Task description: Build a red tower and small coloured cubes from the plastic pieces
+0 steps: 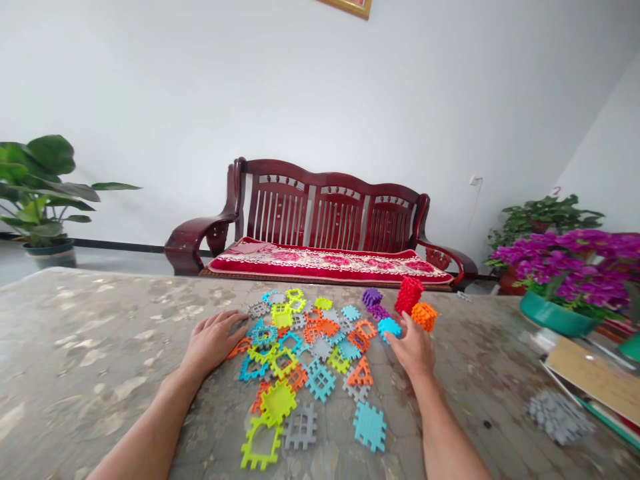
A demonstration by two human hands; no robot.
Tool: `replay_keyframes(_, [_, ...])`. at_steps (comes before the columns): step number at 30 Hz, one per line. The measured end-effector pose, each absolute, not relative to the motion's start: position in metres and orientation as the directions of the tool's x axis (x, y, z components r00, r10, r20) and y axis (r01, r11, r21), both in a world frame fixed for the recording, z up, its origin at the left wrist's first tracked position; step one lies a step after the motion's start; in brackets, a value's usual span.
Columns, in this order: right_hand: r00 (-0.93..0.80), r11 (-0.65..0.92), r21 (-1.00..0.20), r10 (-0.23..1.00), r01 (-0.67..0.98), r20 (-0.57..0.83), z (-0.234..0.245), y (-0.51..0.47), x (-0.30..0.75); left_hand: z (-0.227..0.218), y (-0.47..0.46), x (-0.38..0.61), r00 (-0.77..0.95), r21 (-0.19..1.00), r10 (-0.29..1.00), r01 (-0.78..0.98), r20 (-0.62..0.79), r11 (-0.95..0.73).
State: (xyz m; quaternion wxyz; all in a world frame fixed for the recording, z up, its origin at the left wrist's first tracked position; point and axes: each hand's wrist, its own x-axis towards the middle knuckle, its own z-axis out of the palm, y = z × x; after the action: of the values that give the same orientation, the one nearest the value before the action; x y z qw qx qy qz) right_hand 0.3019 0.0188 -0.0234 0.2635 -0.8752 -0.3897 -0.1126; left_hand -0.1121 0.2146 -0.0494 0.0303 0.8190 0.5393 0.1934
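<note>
Several flat interlocking plastic tiles in lime, teal, orange, grey and purple lie scattered on a marble-patterned table. My left hand rests flat, fingers apart, on the left edge of the pile, over an orange tile. My right hand sits at the pile's right side, its fingertips pinching a small teal assembled cube. Just beyond it stand an orange cube, a red tower and a purple cube.
A teal pot of purple flowers stands at the table's right, with a wooden board and a grey tile block near it. Behind the table is a dark red wooden bench. Potted plants flank the room.
</note>
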Motion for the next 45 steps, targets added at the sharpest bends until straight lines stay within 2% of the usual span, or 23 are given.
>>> replay_keyframes(6, [0.696,-0.625,-0.306,0.638,0.718,0.331,-0.023,0.020,0.295,-0.047,0.213,-0.111,0.335,0.263,0.900,0.875,0.279,-0.407])
replay_keyframes(13, [0.699,-0.649,-0.263,0.637,0.714,0.325,-0.028,0.020,0.299,-0.045,0.211,-0.110,0.331,0.269,0.901,0.874,0.279,-0.404])
replay_keyframes(15, [0.683,-0.631,-0.269,0.629,0.727,0.371,-0.028,0.021,0.299,-0.043,0.209,-0.110,0.330,0.272,0.903,0.874,0.276,-0.403])
replay_keyframes(18, [0.590,-0.513,-0.304,0.609,0.803,0.530,-0.024,0.027,0.291,-0.041,0.207,-0.109,0.335,0.271,0.904,0.874,0.265,-0.403])
replay_keyframes(20, [0.466,-0.333,-0.326,0.644,0.885,0.607,-0.020,0.034,0.277,-0.041,0.207,-0.109,0.333,0.273,0.907,0.875,0.258,-0.399])
replay_keyframes(22, [0.309,-0.114,-0.332,0.719,0.936,0.623,-0.017,0.043,0.254,-0.041,0.207,-0.109,0.330,0.279,0.909,0.875,0.256,-0.396])
replay_keyframes(26, [0.032,0.174,-0.324,0.840,0.930,0.541,-0.010,0.061,0.198,-0.043,0.209,-0.109,0.333,0.281,0.910,0.874,0.248,-0.396])
replay_keyframes(29, [-0.149,0.298,-0.281,0.880,0.912,0.451,-0.006,0.074,0.166,-0.043,0.209,-0.110,0.334,0.281,0.910,0.874,0.245,-0.397])
replay_keyframes(35, [-0.322,0.353,-0.108,0.918,0.929,0.230,0.003,0.096,0.145,-0.044,0.208,-0.109,0.327,0.285,0.907,0.872,0.265,-0.397])
replay_keyframes(41, [-0.478,0.465,0.174,0.877,0.868,0.047,0.016,0.110,0.135,-0.044,0.207,-0.109,0.330,0.277,0.903,0.872,0.275,-0.403])
replay_keyframes(45, [-0.520,0.511,0.252,0.853,0.822,-0.035,0.021,0.113,0.130,-0.044,0.208,-0.109,0.327,0.277,0.903,0.873,0.278,-0.401])
